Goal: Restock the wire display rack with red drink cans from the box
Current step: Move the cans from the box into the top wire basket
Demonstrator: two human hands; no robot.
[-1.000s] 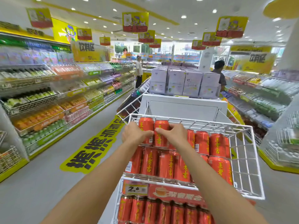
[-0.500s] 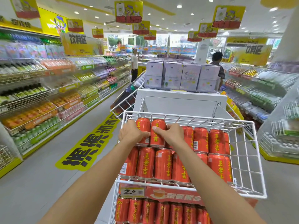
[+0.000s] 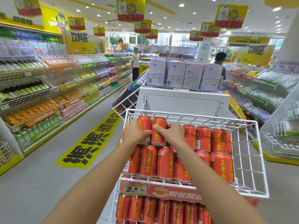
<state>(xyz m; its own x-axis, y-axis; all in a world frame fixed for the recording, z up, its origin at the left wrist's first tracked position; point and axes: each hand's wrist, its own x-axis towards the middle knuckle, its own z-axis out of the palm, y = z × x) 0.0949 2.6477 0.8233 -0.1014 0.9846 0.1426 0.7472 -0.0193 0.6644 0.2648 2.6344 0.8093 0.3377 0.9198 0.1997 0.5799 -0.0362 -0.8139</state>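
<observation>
The white wire display rack [image 3: 252, 159] stands right in front of me, its top basket holding several red drink cans stacked in two layers. My left hand [image 3: 133, 133] grips a red can [image 3: 144, 125] at the back left of the upper layer. Beside it, my right hand [image 3: 171, 134] grips the neighbouring red can [image 3: 159, 135]. Both cans stand upright among the others. More red cans [image 3: 203, 138] fill the row to the right, and another tier [image 3: 152, 210] sits under the price strip. No box is in view.
Drink shelves [image 3: 48, 94] line the aisle on the left and shelves [image 3: 262, 88] line the right. Behind the rack stands a white unit [image 3: 182, 101] topped with lilac boxes [image 3: 186, 75]. Two people [image 3: 135, 63] stand far down the aisle. A yellow floor sticker [image 3: 90, 141] lies to the left.
Both hands stay on the same two cans at the back left. The view has shifted slightly, otherwise nothing has visibly moved.
</observation>
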